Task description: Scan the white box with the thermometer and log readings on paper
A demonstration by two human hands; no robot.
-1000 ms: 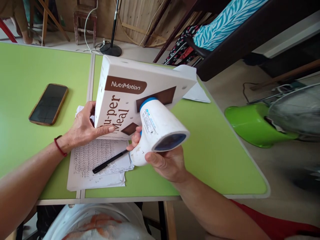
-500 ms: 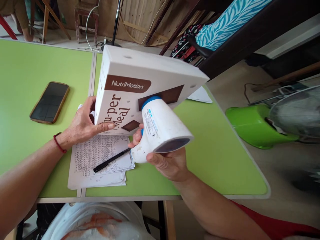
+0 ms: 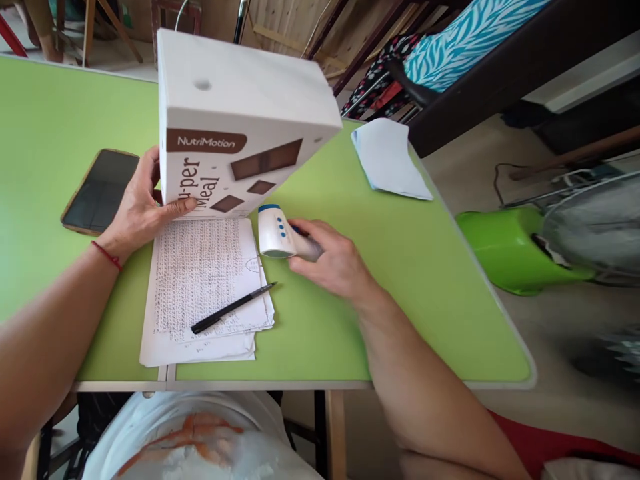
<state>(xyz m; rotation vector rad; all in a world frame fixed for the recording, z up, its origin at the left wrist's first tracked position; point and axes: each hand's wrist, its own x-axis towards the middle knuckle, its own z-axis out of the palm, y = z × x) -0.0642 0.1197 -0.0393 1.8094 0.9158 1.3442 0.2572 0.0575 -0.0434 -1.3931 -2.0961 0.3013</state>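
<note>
My left hand [image 3: 135, 212] grips the lower left edge of a white NutriMotion box [image 3: 235, 127] with brown panels, holding it upright and tilted on the green table [image 3: 415, 267]. My right hand [image 3: 333, 260] holds a white and blue handheld device [image 3: 276, 232], lying low on the table just right of the box's base. A stack of written papers [image 3: 200, 287] lies under both hands, with a black pen [image 3: 233, 308] across it.
A dark phone [image 3: 97, 193] lies left of the box. A folded white paper [image 3: 387, 157] rests at the table's far right edge. A green fan base [image 3: 510, 250] stands on the floor to the right. Chairs and a stand are behind the table.
My right hand has lowered the white device from in front of the box down onto the table. My left hand has swung the box leftward and more upright.
</note>
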